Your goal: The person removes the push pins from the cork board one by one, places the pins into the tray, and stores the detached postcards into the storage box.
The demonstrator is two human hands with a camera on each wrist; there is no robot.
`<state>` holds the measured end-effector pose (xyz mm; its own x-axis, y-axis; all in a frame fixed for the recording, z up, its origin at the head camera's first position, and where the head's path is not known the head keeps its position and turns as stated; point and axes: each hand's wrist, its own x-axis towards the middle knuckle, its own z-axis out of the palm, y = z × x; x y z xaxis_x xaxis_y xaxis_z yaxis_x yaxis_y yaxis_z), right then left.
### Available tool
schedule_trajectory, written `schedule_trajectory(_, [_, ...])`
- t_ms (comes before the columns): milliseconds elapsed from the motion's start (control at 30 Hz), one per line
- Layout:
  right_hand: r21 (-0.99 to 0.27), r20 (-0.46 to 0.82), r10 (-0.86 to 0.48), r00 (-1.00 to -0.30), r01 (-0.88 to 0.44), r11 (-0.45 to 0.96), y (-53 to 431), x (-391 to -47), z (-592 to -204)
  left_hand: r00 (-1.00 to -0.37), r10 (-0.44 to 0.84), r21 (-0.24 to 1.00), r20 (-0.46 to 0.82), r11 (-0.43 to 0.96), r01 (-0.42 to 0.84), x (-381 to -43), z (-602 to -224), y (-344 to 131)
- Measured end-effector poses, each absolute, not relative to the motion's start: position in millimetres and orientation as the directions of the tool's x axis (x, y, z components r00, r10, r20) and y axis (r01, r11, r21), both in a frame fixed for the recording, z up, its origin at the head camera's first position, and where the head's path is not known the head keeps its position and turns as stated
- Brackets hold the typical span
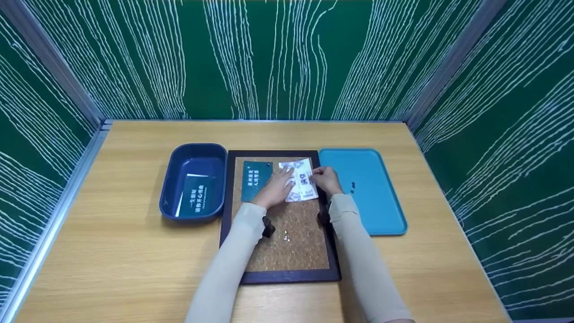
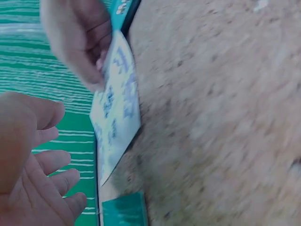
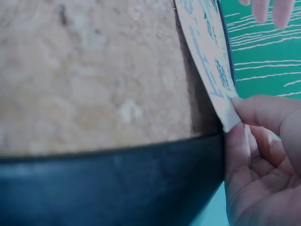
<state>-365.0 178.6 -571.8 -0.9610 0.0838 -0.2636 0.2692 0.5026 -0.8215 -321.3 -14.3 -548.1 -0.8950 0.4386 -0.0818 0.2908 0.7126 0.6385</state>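
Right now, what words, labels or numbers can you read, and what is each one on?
"一生很短": first line, green card in the blue basin.
"请你开心勇敢", probably: second line, same card; its smaller print is too small to read.
Two lines on the other green card on the corkboard: too blurred to quote surely.
White card under the left hand: characters partly covered and blurred.
No numbers or brands readable.
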Motion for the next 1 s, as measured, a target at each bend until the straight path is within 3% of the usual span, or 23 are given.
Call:
schedule_trajectory(500, [-0.832,-0.241,0.078,-0.967,0.248,0.496,181,-361,-573,-0.917,0.398,0.758,-0.013,0.602,0.25,-318,-537,-58])
schedule_trajectory(1000, [-0.845,-0.208,0.066,-0.976,0.213,0.489,180,-359,-572,-0.966,0.26,0.847,-0.004,0.514,0.134,-313,-513,-113])
